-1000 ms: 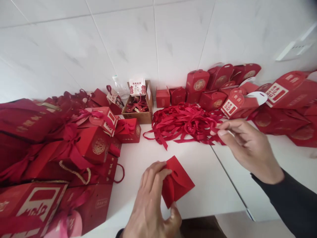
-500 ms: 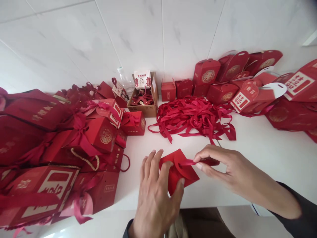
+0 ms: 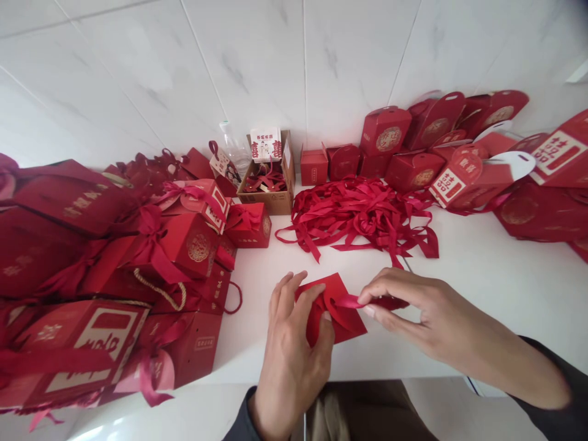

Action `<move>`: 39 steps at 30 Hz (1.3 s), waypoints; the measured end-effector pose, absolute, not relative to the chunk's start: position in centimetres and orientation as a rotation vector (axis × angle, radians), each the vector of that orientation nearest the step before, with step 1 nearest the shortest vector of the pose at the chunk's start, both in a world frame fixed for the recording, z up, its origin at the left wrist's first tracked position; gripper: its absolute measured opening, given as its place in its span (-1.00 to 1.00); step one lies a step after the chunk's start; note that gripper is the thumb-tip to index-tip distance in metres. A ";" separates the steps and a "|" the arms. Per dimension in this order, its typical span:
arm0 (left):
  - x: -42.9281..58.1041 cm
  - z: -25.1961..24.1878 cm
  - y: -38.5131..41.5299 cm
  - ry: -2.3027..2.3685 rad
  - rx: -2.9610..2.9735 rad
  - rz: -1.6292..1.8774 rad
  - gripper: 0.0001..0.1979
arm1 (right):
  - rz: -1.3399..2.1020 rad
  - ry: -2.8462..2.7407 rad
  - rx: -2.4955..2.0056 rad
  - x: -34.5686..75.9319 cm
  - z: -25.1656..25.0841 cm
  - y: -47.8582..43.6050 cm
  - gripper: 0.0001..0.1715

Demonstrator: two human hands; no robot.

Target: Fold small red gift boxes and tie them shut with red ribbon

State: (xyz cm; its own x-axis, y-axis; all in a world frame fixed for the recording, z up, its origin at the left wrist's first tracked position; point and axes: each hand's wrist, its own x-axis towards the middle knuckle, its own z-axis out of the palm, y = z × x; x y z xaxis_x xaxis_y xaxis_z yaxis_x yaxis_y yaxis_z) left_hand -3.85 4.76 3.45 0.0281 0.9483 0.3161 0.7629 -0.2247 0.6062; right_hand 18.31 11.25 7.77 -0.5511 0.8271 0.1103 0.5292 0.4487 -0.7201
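A small red gift box (image 3: 351, 327) lies on the white table in front of me, its curved top flaps folded over. My left hand (image 3: 294, 346) rests on the box's left side, with its thumb and index finger closed near the slot in the flaps. Between them the detail is too small to make out fully. A red ribbon (image 3: 348, 301) comes out at the flaps. My right hand (image 3: 416, 306) pinches this ribbon between thumb and fingers, and part of its length is bunched inside the palm.
Behind the hands lies a heap of loose red ribbons (image 3: 358, 214). A cardboard box (image 3: 269, 205) with small red items stands by the wall. Ribbon-tied red boxes (image 3: 184, 245) are piled on the left; untied handled boxes (image 3: 480, 177) stand at the back right.
My left thumb and index finger have drawn closer together at the flaps. My right hand has kept its pinch on the ribbon, nearly in place.
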 end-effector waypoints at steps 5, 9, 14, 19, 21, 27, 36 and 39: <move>-3.7 3.4 5.2 1.753 1.930 1.061 -0.79 | 0.900 -2.269 -1.143 17.7 7.8 11.4 -0.85; -3.7 3.6 5.1 1.721 1.927 1.047 -0.79 | 0.820 -2.274 -1.133 18.1 7.8 11.7 -0.86; -3.6 3.6 5.1 1.724 1.916 1.053 -0.79 | 0.797 -2.294 -1.114 18.5 7.6 11.6 -0.87; -3.4 3.7 5.1 1.718 1.914 1.071 -0.81 | 0.818 -2.315 -1.110 18.0 7.8 11.5 -0.88; -3.4 3.7 5.1 1.716 1.908 1.069 -0.81 | 0.793 -2.314 -1.109 18.0 7.9 11.6 -0.87; -3.5 3.8 5.1 1.700 1.899 1.085 -0.81 | 0.737 -2.323 -1.082 18.5 7.8 11.7 -0.86; -2.8 4.0 5.3 1.660 1.759 1.167 -0.86 | 0.815 -2.344 -1.063 17.1 7.7 11.6 -0.90; -2.9 4.6 5.1 1.646 1.721 1.216 -0.87 | 0.712 -2.331 -0.991 16.4 7.6 11.6 -0.76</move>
